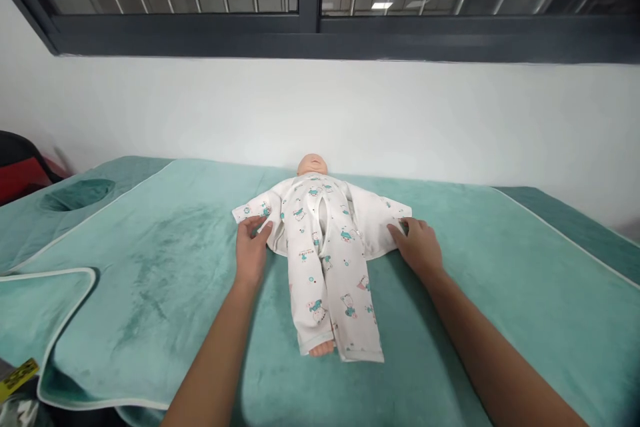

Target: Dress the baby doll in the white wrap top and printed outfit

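Observation:
A baby doll (313,164) lies on its back with its head toward the wall. It wears a white printed baby shirt (370,230) and matching long trousers (307,280). One bare foot (321,348) shows at the left trouser cuff; the other cuff covers its foot. My left hand (251,250) pinches the lower edge of the left sleeve between thumb and fingers. At the right sleeve's end, my right hand (419,247) grips the cloth near the cuff. Both sleeves are spread outward, and the doll's hands are hidden.
A green plush cover (165,247) with pale piping spreads under the doll. At the far left a round hole (77,194) shows in the bed surface, near a red and black item (23,170). A yellow label (19,379) is at lower left. Behind stands a white wall (280,107) below a dark-framed window (190,34).

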A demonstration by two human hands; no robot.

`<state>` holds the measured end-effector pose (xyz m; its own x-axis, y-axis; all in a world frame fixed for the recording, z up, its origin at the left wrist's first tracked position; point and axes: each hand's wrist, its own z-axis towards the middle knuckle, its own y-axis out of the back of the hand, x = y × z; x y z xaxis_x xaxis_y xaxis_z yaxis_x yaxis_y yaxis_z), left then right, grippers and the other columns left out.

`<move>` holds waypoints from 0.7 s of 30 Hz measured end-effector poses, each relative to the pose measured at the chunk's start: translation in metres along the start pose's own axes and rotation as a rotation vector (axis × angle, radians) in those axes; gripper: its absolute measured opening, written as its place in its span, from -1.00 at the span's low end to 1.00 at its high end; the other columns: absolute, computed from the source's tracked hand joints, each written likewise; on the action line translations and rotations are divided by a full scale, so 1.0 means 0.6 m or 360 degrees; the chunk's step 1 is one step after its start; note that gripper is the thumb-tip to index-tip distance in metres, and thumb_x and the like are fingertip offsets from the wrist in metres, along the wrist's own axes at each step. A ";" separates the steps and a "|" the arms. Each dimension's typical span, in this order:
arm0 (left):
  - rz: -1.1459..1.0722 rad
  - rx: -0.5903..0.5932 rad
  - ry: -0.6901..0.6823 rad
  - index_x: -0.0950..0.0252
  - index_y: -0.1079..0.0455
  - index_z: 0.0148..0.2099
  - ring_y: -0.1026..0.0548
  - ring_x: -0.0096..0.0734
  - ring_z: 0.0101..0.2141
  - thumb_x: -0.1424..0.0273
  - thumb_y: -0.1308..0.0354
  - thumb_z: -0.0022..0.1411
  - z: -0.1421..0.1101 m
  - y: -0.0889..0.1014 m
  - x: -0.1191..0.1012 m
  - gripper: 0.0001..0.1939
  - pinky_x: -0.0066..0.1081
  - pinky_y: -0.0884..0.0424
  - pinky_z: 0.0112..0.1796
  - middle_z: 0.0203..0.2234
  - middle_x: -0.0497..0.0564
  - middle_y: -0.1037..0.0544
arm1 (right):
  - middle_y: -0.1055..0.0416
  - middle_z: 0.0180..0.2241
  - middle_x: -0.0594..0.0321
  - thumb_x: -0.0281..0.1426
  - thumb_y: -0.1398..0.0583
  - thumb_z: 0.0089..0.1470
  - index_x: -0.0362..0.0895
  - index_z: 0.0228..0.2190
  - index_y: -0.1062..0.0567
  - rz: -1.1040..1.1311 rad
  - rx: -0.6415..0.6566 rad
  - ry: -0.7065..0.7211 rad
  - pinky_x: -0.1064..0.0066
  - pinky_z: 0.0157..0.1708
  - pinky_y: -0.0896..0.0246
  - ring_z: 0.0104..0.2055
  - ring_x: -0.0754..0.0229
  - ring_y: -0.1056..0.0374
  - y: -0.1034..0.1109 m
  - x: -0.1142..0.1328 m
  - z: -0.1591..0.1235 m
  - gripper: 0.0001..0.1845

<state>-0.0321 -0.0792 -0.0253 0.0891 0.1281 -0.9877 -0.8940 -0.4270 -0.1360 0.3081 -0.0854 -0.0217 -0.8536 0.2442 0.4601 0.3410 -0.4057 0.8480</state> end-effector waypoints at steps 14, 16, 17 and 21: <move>0.0462 0.0113 -0.0328 0.21 -0.29 -0.05 -0.18 -0.28 0.27 0.46 -0.02 0.21 -0.005 0.003 -0.004 -0.76 -0.21 -0.18 0.21 0.26 0.06 -0.27 | -0.53 -0.20 0.22 -0.21 -0.15 0.09 -0.09 -0.30 -0.50 0.0983 0.0499 0.0705 0.32 -0.23 -0.30 -0.20 0.11 -0.41 0.072 0.232 0.005 -0.77; 0.0421 0.0102 -0.0356 0.20 -0.24 0.00 -0.15 -0.31 0.28 0.47 0.00 0.22 -0.005 0.003 0.001 -0.71 -0.24 -0.18 0.22 0.29 0.07 -0.21 | -0.52 -0.16 0.25 -0.30 -0.14 0.12 -0.06 -0.34 -0.50 0.0616 0.0438 0.0988 0.28 -0.15 -0.27 -0.12 0.10 -0.40 0.067 0.245 -0.033 -0.85; 0.0410 0.0092 -0.0369 0.20 -0.21 0.04 -0.13 -0.32 0.29 0.47 -0.01 0.22 -0.005 0.002 0.004 -0.68 -0.25 -0.17 0.23 0.31 0.07 -0.17 | -0.51 -0.12 0.25 -0.34 -0.12 0.13 -0.05 -0.34 -0.50 0.0498 0.0336 0.1099 0.26 -0.10 -0.26 -0.07 0.09 -0.38 0.062 0.240 -0.052 -0.86; 0.0433 0.0075 -0.0407 0.19 -0.19 0.09 -0.09 -0.30 0.31 0.46 -0.06 0.19 -0.006 0.002 0.011 -0.59 -0.25 -0.12 0.25 0.34 0.07 -0.09 | -0.40 0.02 0.15 -0.36 -0.13 0.16 -0.05 -0.22 -0.46 0.0402 -0.0161 0.1173 0.18 0.04 -0.18 0.08 0.03 -0.28 0.031 0.181 -0.106 -0.86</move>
<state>-0.0309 -0.0820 -0.0320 -0.2617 0.2375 -0.9355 -0.8895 -0.4355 0.1382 0.1963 -0.1223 0.0273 -0.8082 -0.4990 0.3127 0.5523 -0.4581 0.6965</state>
